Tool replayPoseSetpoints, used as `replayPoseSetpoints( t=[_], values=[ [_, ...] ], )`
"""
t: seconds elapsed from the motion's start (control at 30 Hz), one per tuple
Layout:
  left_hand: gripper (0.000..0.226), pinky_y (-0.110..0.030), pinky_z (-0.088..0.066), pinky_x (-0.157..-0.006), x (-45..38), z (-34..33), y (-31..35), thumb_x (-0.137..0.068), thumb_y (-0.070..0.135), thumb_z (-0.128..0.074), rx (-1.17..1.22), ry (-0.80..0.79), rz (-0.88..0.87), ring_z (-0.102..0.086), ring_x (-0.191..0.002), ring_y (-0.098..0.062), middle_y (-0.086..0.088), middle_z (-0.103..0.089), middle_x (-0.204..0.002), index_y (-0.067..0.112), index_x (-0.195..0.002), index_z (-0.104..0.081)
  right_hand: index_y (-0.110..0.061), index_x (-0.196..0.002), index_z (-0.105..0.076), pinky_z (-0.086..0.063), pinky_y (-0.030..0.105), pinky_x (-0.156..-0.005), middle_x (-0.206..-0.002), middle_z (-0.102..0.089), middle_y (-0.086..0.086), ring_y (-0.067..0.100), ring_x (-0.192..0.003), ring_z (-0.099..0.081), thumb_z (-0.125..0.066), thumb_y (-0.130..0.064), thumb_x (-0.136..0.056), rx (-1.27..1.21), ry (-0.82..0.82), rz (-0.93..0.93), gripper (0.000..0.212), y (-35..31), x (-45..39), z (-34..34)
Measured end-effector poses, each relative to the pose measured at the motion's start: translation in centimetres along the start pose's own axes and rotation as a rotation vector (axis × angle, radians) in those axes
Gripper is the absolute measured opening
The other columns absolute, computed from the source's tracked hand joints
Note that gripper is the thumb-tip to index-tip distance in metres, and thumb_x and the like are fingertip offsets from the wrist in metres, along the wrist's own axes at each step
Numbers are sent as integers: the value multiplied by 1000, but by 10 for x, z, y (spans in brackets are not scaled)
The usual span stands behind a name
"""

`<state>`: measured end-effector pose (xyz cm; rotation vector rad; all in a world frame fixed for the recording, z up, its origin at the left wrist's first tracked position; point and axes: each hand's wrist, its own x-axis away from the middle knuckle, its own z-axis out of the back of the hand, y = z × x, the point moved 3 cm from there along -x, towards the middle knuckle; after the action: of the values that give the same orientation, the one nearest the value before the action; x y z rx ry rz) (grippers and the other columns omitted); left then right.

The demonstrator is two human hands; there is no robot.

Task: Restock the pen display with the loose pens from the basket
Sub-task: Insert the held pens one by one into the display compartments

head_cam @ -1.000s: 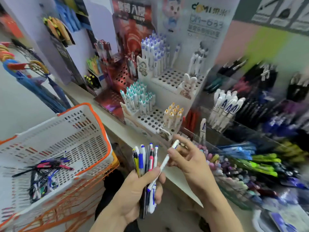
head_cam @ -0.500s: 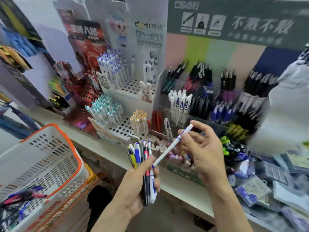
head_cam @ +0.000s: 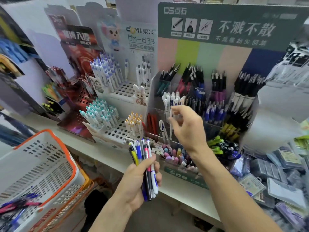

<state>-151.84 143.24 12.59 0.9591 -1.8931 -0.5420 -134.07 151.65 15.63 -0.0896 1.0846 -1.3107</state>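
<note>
Pens going up at a crowded stationery shelf.

A pale shelf (head_cam: 107, 153) carries stepped pen displays; the clear pen display (head_cam: 197, 101) stands under a green sign (head_cam: 230, 24), and the basket (head_cam: 50, 164) with loose pens (head_cam: 18, 204) sits at the lower left. The left hand (head_cam: 138, 180) grips a bunch of pens (head_cam: 147, 164), fingers wrapped round them. The right hand (head_cam: 187, 128), half a second ago just above the shelf's front edge, has risen to the display's white-pen compartment, fingertips pinching a white pen (head_cam: 170, 126) upright.

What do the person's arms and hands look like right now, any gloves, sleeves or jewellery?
Both are bare: the left hand and right hand wear no gloves, and no rings or watch show. Both forearms are uncovered to the frame's edge, with no sleeve in view.
</note>
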Motion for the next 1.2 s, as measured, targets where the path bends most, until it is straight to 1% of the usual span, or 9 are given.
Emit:
replayPoseSetpoints(
  t=[0.13, 0.4, 0.53, 0.67, 0.77, 0.87, 0.97, 1.1, 1.2],
  values=[
    [35, -30, -48, -47, 2, 3, 0, -82, 17, -66, 18, -28, -9, -54, -50, -21, -9, -59, -75, 3, -113, -59, -8, -98, -69, -57, 48, -70, -87, -69, 9, 31, -73, -65, -80, -14, -87, 158, -131, -16, 17, 16, 5, -31],
    [13, -32, -45, -50, -4, 4, -2, -73, 23, -81, -141, -78, -28, -47, -49, -24, -17, -54, -68, 14, -70, -73, -7, -103, -70, -48, 41, -74, -93, -70, 13, 37, -90, -64, -56, -7, -98, 400, -414, -130, 16, 22, 6, -43],
    [14, -31, -45, -49, -8, -7, -2, -76, 23, -71, -107, -127, -30, -50, -49, -23, -15, -53, -71, 13, -66, -71, -13, -105, -73, -57, 34, -76, -85, -75, 1, 16, -77, -71, -58, -19, -103, -33, -283, -278, 17, -7, 12, -2],
    [13, -31, -45, -45, -12, -10, -5, -81, 20, -70, -80, -153, -19, -50, -47, -24, -15, -55, -76, 8, -84, -69, -25, -106, -73, -60, 29, -71, -81, -74, -2, 12, -71, -71, -69, -32, -97, -301, -486, -413, 12, -21, 32, 21],
    [22, -31, -44, -45, -14, -14, -9, -81, 17, -69, -87, -164, 0, -49, -47, -25, -16, -57, -77, 2, -94, -60, -30, -122, -64, -60, 32, -80, -92, -74, -1, 20, -84, -71, -80, -29, -88, -377, -614, -470, 38, -12, 50, 24],
    [21, -29, -43, -43, -14, -20, -14, -83, 17, -68, -110, -182, 18, -50, -46, -25, -16, -58, -74, 0, -92, -60, -27, -123, -62, -61, 39, -80, -92, -75, 4, 23, -81, -71, -85, -18, -84, -515, -552, -540, 46, -2, 61, 26],
    [22, -27, -42, -39, -14, -22, -20, -87, 21, -66, -153, -185, 43, -51, -44, -25, -18, -57, -71, -1, -91, -60, -24, -118, -63, -54, 24, -63, -85, -73, 3, 18, -73, -68, -85, -11, -83, -587, -441, -606, 43, 4, 63, 31],
    [27, -26, -40, -39, -13, -17, -23, -84, 29, -67, -210, -183, 55, -45, -42, -24, -21, -54, -63, 3, -82, -72, -23, -118, -61, -61, 41, -65, -83, -67, 3, 37, -69, -69, -78, -3, -87, -645, -224, -654, 41, 11, 65, 37],
    [32, -24, -38, -39, -10, -12, -24, -85, 31, -66, -229, -169, 45, -45, -39, -23, -20, -54, -57, 0, -88, -71, -22, -120, -59, -58, 35, -63, -82, -68, 2, 28, -65, -66, -76, -1, -88, -660, -291, -655, 41, 8, 69, 30]
  ],
)
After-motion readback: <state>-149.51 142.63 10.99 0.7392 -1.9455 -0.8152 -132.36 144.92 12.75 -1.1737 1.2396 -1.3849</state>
